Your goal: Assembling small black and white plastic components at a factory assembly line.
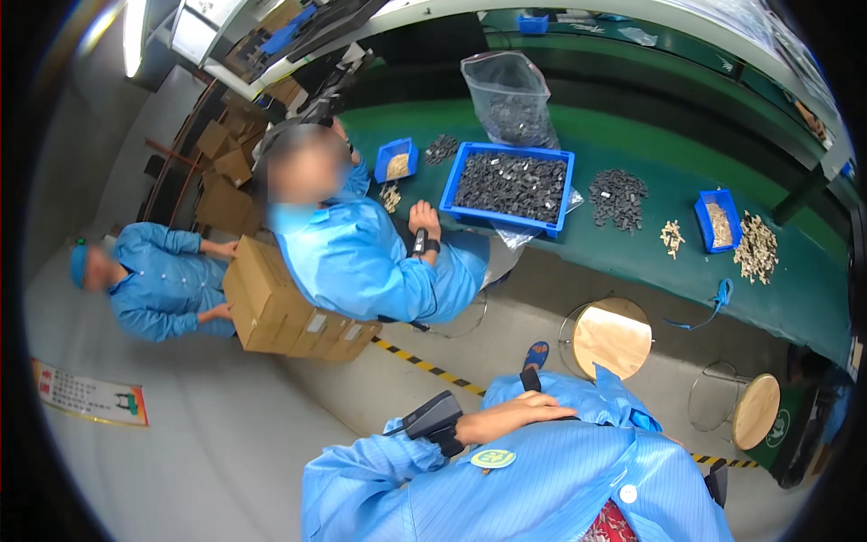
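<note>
My left hand lies flat across the front of my blue work coat, fingers stretched out and together. Nothing shows in its grasp. A dark device is strapped around that wrist. My right hand does not show; a black strap edge is just visible at my right side. Ahead, past a round wooden stool, stands a green-topped workbench. On it are a blue tray filled with small black parts, a pile of black parts, and a small blue bin of tan pieces.
At left, a co-worker in blue sits by the bench. Another person holds a cardboard box. A clear bag of black parts stands behind the tray. A second stool is at right; a blue strap hangs over the bench edge.
</note>
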Demonstrator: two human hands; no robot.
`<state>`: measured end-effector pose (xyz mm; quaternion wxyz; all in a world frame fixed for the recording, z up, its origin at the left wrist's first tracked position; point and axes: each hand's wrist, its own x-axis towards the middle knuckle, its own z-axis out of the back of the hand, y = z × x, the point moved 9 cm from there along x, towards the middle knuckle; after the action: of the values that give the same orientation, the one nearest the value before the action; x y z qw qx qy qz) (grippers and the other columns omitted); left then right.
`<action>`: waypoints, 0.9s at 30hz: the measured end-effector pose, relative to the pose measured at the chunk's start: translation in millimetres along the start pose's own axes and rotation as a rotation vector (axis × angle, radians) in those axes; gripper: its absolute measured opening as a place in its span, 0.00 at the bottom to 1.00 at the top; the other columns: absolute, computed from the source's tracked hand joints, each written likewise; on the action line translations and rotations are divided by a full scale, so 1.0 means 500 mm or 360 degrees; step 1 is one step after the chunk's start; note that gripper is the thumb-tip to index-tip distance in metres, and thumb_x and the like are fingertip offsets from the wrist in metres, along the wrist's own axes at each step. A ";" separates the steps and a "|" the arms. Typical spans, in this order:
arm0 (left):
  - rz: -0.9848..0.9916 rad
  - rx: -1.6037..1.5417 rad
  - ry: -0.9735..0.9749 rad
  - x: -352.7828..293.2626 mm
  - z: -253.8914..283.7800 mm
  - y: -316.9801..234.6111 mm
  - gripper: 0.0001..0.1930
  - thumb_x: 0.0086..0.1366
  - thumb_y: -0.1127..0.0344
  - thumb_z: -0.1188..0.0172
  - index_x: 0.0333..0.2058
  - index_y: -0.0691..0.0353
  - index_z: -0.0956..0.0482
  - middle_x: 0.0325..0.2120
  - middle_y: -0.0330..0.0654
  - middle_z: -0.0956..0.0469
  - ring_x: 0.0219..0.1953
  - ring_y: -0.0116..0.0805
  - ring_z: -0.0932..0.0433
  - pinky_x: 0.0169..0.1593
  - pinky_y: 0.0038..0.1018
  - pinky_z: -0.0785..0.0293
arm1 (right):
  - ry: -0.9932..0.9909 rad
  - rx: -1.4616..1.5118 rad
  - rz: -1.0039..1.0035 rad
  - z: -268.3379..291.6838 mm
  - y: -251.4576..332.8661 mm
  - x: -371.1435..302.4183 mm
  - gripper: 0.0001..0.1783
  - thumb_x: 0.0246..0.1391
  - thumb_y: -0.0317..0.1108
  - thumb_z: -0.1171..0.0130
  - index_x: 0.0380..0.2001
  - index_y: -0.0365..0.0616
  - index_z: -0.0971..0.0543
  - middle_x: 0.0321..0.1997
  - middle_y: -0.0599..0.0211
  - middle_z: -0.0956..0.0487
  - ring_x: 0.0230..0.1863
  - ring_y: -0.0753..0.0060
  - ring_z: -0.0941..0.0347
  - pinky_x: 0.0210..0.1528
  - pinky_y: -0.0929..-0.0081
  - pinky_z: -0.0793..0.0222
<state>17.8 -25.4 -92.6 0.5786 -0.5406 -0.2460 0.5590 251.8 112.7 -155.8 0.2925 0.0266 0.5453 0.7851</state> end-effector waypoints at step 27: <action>-0.0346 -0.0803 -0.0110 0.266 0.219 0.191 0.14 0.55 0.66 0.44 0.40 0.64 0.27 0.38 0.43 0.27 0.40 0.30 0.29 0.38 0.25 0.32 | 0.0854 0.0704 -0.0933 -0.013 0.060 0.471 0.10 0.44 0.26 0.45 0.33 0.36 0.26 0.31 0.62 0.26 0.31 0.72 0.29 0.36 0.77 0.34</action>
<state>-82.2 114.3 -188.6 0.4736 -0.6186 -0.4534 0.4328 41.7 215.1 -197.4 0.3381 -0.2714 0.7409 0.5130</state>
